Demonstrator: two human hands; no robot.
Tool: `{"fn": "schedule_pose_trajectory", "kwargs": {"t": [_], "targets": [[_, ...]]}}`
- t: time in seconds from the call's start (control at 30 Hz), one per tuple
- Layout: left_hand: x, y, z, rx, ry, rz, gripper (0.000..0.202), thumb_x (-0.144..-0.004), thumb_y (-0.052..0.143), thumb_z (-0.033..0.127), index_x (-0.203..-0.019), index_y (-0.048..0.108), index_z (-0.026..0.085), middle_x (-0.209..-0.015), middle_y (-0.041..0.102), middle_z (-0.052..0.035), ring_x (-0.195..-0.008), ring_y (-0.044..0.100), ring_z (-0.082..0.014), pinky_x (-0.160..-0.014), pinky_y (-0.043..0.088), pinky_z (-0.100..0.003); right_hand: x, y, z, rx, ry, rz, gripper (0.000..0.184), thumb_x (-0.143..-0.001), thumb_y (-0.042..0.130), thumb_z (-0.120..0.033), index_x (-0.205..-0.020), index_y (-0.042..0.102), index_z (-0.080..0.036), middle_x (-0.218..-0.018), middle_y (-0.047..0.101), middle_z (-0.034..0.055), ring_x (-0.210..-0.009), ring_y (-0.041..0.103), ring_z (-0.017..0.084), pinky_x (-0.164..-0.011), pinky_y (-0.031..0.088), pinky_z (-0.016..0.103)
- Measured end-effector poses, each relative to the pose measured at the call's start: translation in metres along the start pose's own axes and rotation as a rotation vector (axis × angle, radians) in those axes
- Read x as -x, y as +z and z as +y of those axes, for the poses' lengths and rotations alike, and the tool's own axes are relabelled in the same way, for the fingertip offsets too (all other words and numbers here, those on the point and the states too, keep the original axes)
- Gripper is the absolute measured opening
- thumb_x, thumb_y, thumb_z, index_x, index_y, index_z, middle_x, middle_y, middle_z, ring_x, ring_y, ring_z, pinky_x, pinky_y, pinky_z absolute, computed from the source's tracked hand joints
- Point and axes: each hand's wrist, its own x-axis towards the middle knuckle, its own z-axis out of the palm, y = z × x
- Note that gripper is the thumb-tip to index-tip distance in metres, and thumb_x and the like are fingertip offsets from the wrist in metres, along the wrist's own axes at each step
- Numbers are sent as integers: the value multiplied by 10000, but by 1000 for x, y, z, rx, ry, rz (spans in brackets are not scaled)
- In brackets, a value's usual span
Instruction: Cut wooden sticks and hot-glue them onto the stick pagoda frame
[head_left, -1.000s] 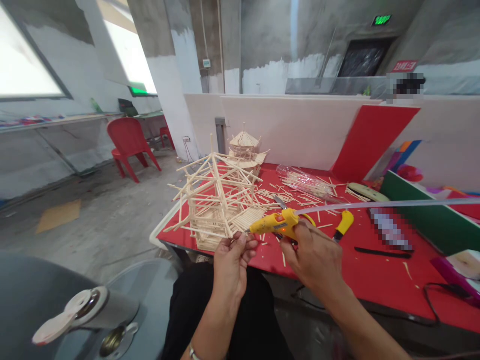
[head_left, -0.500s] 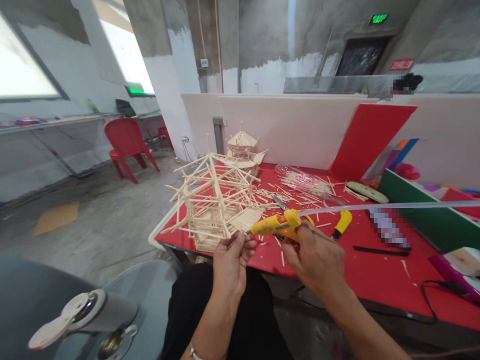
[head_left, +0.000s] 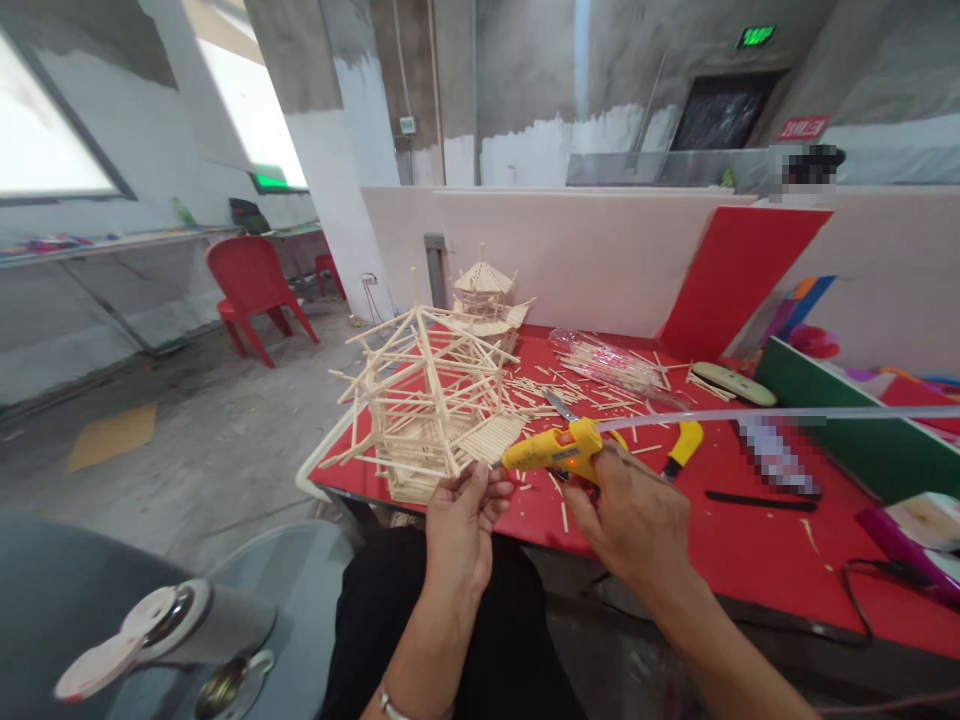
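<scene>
My right hand [head_left: 637, 505] is wrapped round the handle of a yellow hot glue gun [head_left: 551, 447], which has a small orange light on. A long clear glue stick [head_left: 750, 412] runs out of its back end to the right. The nozzle points left, right by the fingertips of my left hand [head_left: 472, 500]. That hand is closed in a pinch at the near corner of a wooden-stick pavilion model [head_left: 427, 400]; whatever lies between its fingers is hidden. The model has an open roof frame, with a slatted panel [head_left: 491, 437] on its right side.
A smaller finished-looking stick pavilion [head_left: 484, 290] stands behind. Loose sticks, a bag of sticks [head_left: 611, 362], a yellow-handled tool [head_left: 684, 447] and a black strip [head_left: 761, 501] lie on the red table [head_left: 720, 560]. At lower left, a white flask [head_left: 217, 620] rests on a stool.
</scene>
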Motion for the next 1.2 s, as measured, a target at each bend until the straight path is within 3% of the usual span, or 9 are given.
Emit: {"fn": "schedule_pose_trajectory", "kwargs": {"t": [0.33, 0.47, 0.57, 0.77, 0.97, 1.2], "targets": [[1, 0, 1, -9, 0, -8, 339, -527, 878, 206, -755, 650, 104, -651, 715, -58, -534, 663, -137, -441, 516, -179, 3, 4, 0, 26, 82, -58, 312, -847, 522, -462, -867, 571, -154, -751, 675, 70, -669, 634, 190, -554, 345, 262], [1, 0, 2, -30, -9, 1, 344, -551, 867, 226, -775, 637, 102, -661, 717, -65, -536, 663, -141, -432, 516, -183, 7, 6, 0, -17, 117, -31, 420, -849, 513, -555, -933, 572, -148, -796, 666, 82, -680, 631, 201, -554, 361, 266], [2, 0, 4, -60, -30, 7, 362, -570, 859, 261, -802, 627, 106, -681, 723, -75, -540, 669, -154, -419, 516, -196, 12, 8, 3, -89, 211, -27, 487, -828, 504, -635, -911, 562, -159, -711, 628, 54, -621, 601, 194, -532, 360, 270], [4, -6, 5, -106, -44, 4, 383, -587, 848, 294, -831, 608, 120, -699, 717, -60, -545, 663, -150, -416, 506, -200, 30, 2, 16, -255, 494, -149, 492, -751, 561, -687, -849, 530, -205, -667, 591, 14, -590, 577, 183, -525, 379, 272], [7, -11, -1, -164, -95, -40, 339, -616, 820, 294, -824, 601, 140, -635, 660, -3, -491, 597, -107, -386, 443, -177, 72, -1, 48, -232, 798, -260, 506, -713, 534, -722, -831, 528, -230, -646, 589, 24, -568, 576, 217, -504, 386, 295], [4, -3, -5, -279, -16, -80, 335, -657, 774, 421, -756, 627, 137, -468, 514, 55, -357, 430, -51, -320, 270, -143, 124, 12, 108, -122, 906, -374, 484, -755, 457, -654, -889, 613, -216, -628, 586, 56, -537, 546, 235, -517, 403, 329]]}}
